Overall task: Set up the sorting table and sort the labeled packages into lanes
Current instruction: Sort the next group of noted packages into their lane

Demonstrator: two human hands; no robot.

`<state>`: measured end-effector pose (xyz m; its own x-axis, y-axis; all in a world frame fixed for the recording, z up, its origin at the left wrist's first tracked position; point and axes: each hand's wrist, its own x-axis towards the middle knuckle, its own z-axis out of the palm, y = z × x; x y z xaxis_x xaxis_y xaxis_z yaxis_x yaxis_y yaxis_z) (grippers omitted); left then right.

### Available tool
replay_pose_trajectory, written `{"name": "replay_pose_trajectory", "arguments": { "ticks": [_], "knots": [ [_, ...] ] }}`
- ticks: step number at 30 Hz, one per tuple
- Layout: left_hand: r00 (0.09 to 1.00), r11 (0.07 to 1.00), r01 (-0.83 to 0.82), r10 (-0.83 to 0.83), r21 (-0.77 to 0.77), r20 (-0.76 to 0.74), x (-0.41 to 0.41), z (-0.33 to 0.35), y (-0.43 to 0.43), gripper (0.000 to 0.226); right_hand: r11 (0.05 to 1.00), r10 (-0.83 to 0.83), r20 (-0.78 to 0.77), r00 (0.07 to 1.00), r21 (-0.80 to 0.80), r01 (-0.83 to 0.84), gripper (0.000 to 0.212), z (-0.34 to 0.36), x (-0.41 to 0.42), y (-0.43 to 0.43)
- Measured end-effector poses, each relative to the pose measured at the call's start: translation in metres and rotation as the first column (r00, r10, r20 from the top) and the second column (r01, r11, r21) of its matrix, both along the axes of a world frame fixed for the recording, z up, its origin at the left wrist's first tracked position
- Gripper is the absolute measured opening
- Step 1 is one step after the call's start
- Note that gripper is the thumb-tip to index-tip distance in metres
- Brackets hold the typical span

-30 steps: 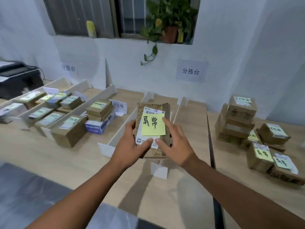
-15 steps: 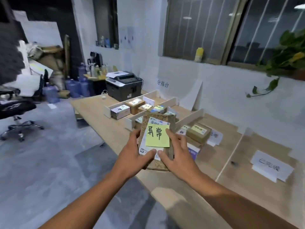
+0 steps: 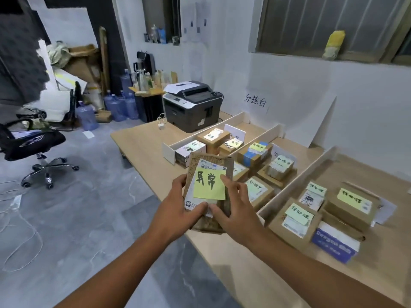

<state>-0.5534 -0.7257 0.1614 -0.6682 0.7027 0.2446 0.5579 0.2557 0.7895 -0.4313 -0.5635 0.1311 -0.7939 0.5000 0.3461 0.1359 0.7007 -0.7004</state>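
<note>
I hold a flat brown package [image 3: 211, 165] upright in front of me, above the table's near edge. It carries a white shipping label and a yellow sticky note [image 3: 209, 184] with two handwritten characters. My left hand [image 3: 178, 210] grips its left side and my right hand [image 3: 235, 210] its right side, thumbs on the label. Behind it lie the lanes, split by white dividers [image 3: 295, 183]. The far-left lane holds boxes [image 3: 212, 138] with yellow notes, the middle lane [image 3: 280, 165] several boxes, the right lane [image 3: 351, 203] several more.
The wooden table [image 3: 142, 143] runs from left to right along the white wall. A grey printer [image 3: 192, 105] stands at its far left end. A paper sign [image 3: 255, 101] hangs on the wall. An office chair [image 3: 33, 143] and water jugs [image 3: 115, 105] stand on the grey floor to the left.
My view has swung left along the table, from the right-hand lanes to the printer end. Both hands keep hold of the same package in front of me.
</note>
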Motion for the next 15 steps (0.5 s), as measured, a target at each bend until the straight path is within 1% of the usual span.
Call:
{"name": "replay_pose_trajectory", "arguments": {
  "ticks": [3,7,10,15],
  "knots": [
    [1.0,0.999,0.023,-0.023,-0.045,0.006,-0.068,0.004,0.033,0.08,0.999,-0.033,0.034,0.999,-0.022,0.034,0.075,-0.007,-0.066,0.029],
    [0.998,0.998,0.05,-0.048,-0.037,0.037,-0.158,0.007,0.073,0.076,0.994,-0.041,0.037,0.998,-0.101,0.045,0.076,0.0,-0.15,0.064],
    [0.996,0.995,0.084,-0.081,-0.062,0.044,-0.222,0.001,0.102,0.076,0.99,-0.06,0.058,0.997,-0.128,0.067,0.076,0.002,-0.204,0.087],
    [0.972,0.972,0.222,-0.215,-0.08,0.096,-0.332,-0.032,0.169,0.08,0.966,-0.173,0.108,0.979,-0.173,0.19,0.078,-0.023,-0.29,0.131]
  ]
}}
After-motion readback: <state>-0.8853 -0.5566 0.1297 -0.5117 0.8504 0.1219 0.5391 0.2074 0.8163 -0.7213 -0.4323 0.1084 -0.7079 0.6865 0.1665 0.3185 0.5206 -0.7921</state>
